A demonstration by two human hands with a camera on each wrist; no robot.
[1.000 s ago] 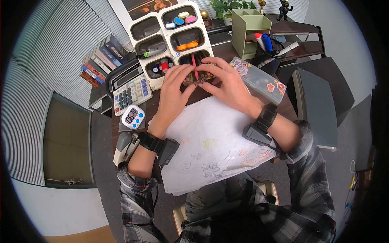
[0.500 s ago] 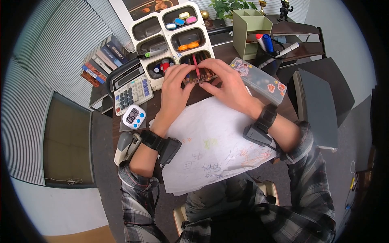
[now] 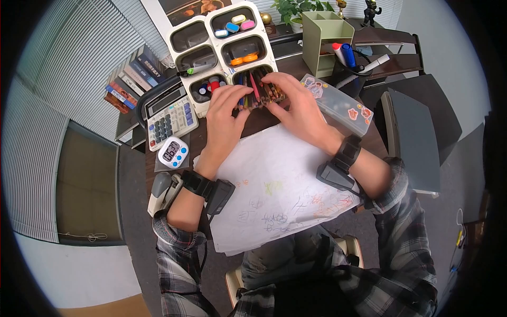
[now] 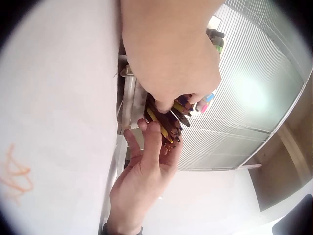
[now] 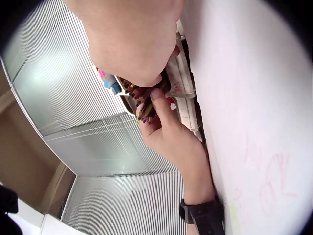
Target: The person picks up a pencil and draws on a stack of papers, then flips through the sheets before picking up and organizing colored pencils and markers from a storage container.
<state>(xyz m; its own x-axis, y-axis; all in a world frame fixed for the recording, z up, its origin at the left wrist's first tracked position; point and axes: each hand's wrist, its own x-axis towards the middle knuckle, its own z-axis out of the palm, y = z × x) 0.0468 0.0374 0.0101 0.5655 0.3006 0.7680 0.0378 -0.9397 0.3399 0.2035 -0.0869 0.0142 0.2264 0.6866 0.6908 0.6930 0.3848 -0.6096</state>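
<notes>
A bundle of colored pencils [image 3: 257, 91] stands in the near right compartment of the white desk organizer [image 3: 217, 53], one pink pencil showing among darker ones. My left hand [image 3: 224, 116] holds the bundle's left side, fingers curled over it and thumb at the near side. From the right, my right hand [image 3: 302, 112] holds the other side with bent fingers and thumb. In the left wrist view, pencils [image 4: 164, 125] spread out between both hands. The right wrist view has the left hand's thumb [image 5: 159, 100] against them; other fingertips are partly hidden.
White paper [image 3: 264, 190] with scribbles lies below the hands. Left are a calculator [image 3: 171, 124], a timer [image 3: 173, 152] and a stapler [image 3: 161, 193]. Right stand a stickered translucent box [image 3: 340, 108], a green holder [image 3: 319, 47] and markers [image 3: 347, 55]. Erasers [image 3: 232, 27] fill a far compartment.
My hands have drawn slightly apart, and more of the pencils shows between them, spread wider than before. The organizer and paper stay in place.
</notes>
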